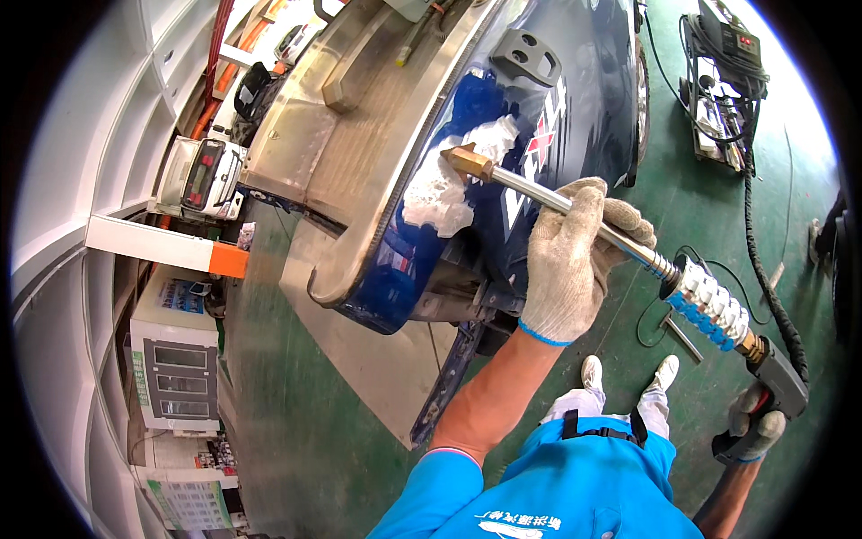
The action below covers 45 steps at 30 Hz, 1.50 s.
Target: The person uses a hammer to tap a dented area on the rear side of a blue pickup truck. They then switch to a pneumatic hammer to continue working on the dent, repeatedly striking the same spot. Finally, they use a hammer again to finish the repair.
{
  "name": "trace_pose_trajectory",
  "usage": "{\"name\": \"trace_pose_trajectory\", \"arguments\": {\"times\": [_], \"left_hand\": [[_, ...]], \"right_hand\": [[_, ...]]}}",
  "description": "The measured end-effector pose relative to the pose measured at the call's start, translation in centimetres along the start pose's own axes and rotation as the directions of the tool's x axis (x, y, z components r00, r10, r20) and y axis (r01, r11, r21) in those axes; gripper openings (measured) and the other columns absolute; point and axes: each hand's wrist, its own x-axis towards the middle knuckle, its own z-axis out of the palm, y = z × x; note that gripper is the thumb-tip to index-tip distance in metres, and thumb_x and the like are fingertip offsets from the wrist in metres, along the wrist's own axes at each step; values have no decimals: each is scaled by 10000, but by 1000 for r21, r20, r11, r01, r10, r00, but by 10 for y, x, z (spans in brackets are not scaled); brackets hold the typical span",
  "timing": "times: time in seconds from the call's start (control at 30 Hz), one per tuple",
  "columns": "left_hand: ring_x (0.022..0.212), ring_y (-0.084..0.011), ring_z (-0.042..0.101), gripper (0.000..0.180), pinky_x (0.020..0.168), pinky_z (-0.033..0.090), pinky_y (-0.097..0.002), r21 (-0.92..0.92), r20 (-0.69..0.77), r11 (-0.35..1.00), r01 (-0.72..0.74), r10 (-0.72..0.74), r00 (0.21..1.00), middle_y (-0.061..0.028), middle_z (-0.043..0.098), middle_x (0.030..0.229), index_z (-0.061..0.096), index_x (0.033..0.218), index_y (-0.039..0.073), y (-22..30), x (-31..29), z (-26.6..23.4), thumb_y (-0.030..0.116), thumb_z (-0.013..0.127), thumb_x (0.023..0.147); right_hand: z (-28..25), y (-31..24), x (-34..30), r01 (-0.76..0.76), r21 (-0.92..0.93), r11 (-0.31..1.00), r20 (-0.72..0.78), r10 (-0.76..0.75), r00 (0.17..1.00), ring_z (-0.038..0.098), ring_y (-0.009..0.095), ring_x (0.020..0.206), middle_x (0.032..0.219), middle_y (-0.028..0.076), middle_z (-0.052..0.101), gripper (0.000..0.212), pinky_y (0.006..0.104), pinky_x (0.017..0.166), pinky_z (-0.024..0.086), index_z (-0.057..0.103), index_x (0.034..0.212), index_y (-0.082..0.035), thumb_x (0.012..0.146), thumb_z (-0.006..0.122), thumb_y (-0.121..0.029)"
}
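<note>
We see a long tool [539, 192] held aslant before a dark blue vehicle panel [386, 287], its brass tip [471, 163], at the upper left end, lying over a pale, uneven patch [440, 202] in the panel's surface; whether tip and patch press together we cannot tell with certainty. The gloved left hand [570, 260] is closed around the bare metal rod [530, 187] between the tip and the spring [663, 268], its fingers curled over the metal. Farther along the same tool we note a ribbed white-and-blue collar [709, 304] and, at the lower right end, a dark pistol handle [779, 377], around which the gloved right hand [765, 429] is wrapped; the placing of its single fingers we cannot fully make out. From the handle a thick black cable [750, 225] runs up toward a cart [709, 112] carrying a boxy machine [738, 43]. On the green floor [332, 467] we find a T-shaped metal bar [684, 340], near the wearer's white shoes [591, 371]
</note>
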Motion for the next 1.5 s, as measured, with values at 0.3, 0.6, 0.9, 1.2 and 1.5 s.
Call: {"name": "trace_pose_trajectory", "arguments": {"times": [0.3,0.6,0.9,1.2,1.5], "left_hand": [[823,-279,738,203,774,647,-432,-39,0,999,-29,29,1000,-180,711,934,522,1239,31,0,0,7,166,498,1090],[994,-290,717,304,979,572,-502,-92,62,994,-50,56,997,-160,709,1079,541,1333,62,-58,-19,36,234,521,1083],[719,-179,647,223,914,541,-450,-349,90,936,-55,91,992,-31,651,751,572,1198,89,-29,16,24,249,584,1043],[920,-194,694,281,863,592,-359,-243,16,970,-19,23,1000,-99,702,1009,569,1273,93,-32,1,32,282,575,1065],[413,-73,280,497,380,327,-235,-785,436,606,128,393,810,52,291,567,518,763,122,51,69,-35,543,555,1026]], "right_hand": [[-4,-9,1,18,-73,997,6,-17,1000,495,161,383,559,79,575,583,290,368,394,611,909,55,751,891,-432],[-2,-20,1,90,-150,985,-28,-95,995,569,153,434,697,111,646,719,278,354,440,610,1070,125,717,930,-412],[-6,-26,-1,130,-199,971,-33,-139,990,569,143,436,846,147,686,821,258,345,443,593,1181,132,703,938,-440],[4,-33,-2,113,-193,975,-76,-130,989,549,151,432,854,129,679,837,264,349,443,570,1213,107,684,952,-416],[-7,-37,11,109,-376,920,-109,-161,981,548,160,540,824,80,629,654,280,468,446,572,1109,32,697,899,-356]]}}
